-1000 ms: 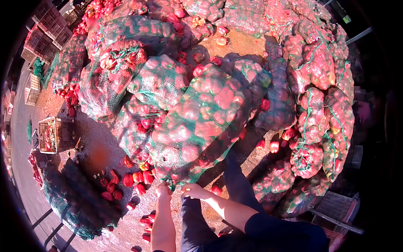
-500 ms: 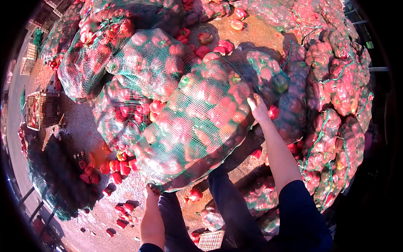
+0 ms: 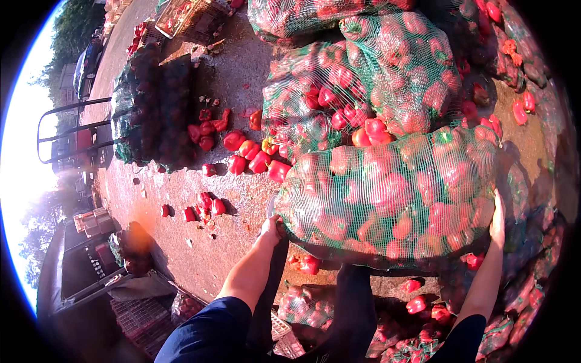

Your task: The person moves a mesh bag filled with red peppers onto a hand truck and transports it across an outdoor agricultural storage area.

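A large green mesh bag of red bell peppers lies sideways in front of my legs, held between my two hands. My left hand is closed on the gathered mesh at its left end. At the other end my right hand grips the mesh, its fingers partly hidden behind the bag's edge. Right behind this bag lean another full mesh bag and a bag with peppers showing through stretched netting.
Loose red peppers lie on the wet concrete to the left. A hand truck carries dark mesh bags. A plastic crate stands at the back; a vehicle is at left. More pepper bags are piled on the right.
My view has swung left. The held bag has turned from slanting to nearly level, with its right end lowered; both hands keep hold of its ends.
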Action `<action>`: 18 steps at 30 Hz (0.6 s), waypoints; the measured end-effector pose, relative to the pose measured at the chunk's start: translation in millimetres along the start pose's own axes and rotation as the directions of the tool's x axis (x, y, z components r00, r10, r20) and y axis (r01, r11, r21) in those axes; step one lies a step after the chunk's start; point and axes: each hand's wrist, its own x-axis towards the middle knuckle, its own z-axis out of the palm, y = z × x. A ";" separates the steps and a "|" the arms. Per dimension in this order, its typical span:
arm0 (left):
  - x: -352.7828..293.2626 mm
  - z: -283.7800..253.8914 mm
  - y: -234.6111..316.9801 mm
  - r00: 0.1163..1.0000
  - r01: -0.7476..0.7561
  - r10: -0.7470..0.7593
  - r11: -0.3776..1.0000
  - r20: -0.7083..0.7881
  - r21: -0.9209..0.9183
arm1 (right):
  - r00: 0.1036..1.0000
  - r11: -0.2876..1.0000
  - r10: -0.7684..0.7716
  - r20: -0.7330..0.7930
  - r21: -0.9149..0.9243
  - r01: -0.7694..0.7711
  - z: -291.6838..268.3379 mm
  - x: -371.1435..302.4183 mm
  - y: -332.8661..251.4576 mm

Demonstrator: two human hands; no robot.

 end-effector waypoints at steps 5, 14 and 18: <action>9.9 -11.4 -6.4 0.998 -0.068 0.068 0.997 0.005 -0.035 | 0.996 0.980 -0.051 -0.075 -0.194 0.035 -1.2 -24.7 5.2; 29.6 -41.2 -25.2 0.979 -0.202 0.203 0.979 -0.019 0.031 | 0.949 0.959 0.163 0.271 0.181 -0.217 -8.7 -79.0 28.2; 34.0 -39.8 -24.9 0.993 -0.112 0.116 0.985 -0.020 0.131 | 0.995 0.997 0.073 0.073 -0.010 -0.073 -21.5 -39.1 68.6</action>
